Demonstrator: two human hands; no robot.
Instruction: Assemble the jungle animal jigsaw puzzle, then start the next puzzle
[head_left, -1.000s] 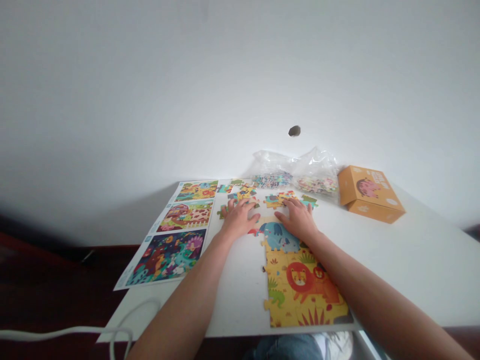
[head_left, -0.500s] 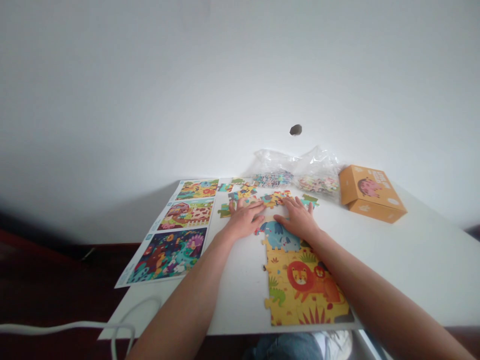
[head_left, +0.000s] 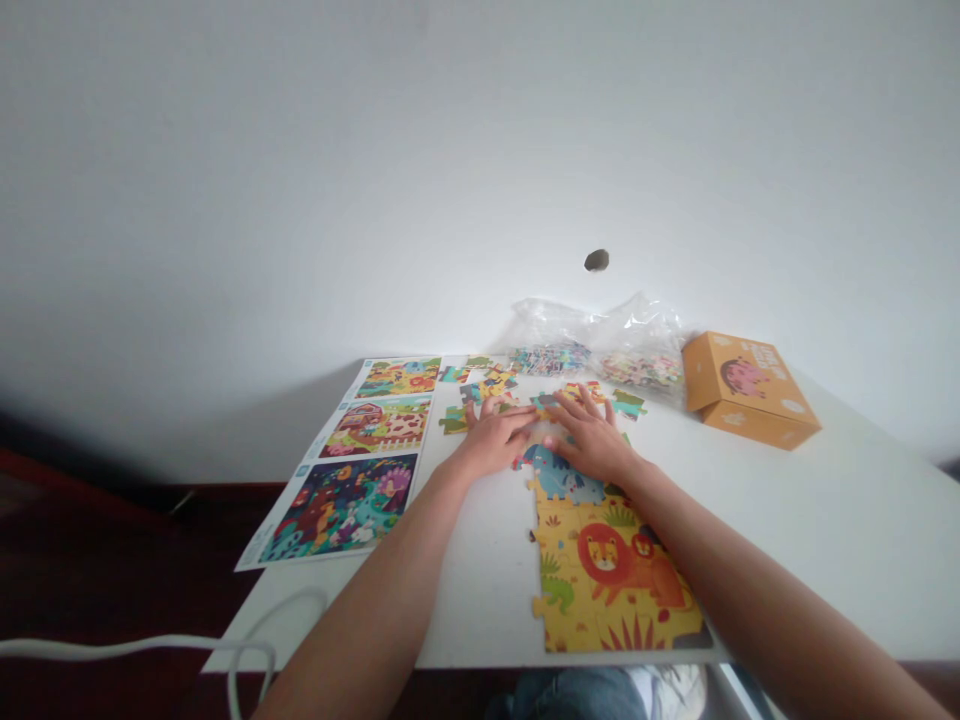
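At the left, a thin paper sheet [head_left: 311, 505] printed with three bright scenes is laid flat on the white table [head_left: 480, 590]. Beside its far end, knobbed puzzle pieces [head_left: 454, 420] are scattered. The left hand [head_left: 491, 440] is lowered over some, fingers outstretched; whether any piece is pinched cannot be told. Near the table's front edge, the joined puzzle [head_left: 615, 600], matt yellow with blue elephants and red-maned lions, is laid flat, its left side knobbed. Its far part is partly covered by the right hand [head_left: 596, 445], fingers spread. Beyond, more pieces are contained in crinkled, clear plastic bags [head_left: 637, 330]. Farther right, an oblong orange cardboard box [head_left: 750, 390] is decorated with a pink pig.
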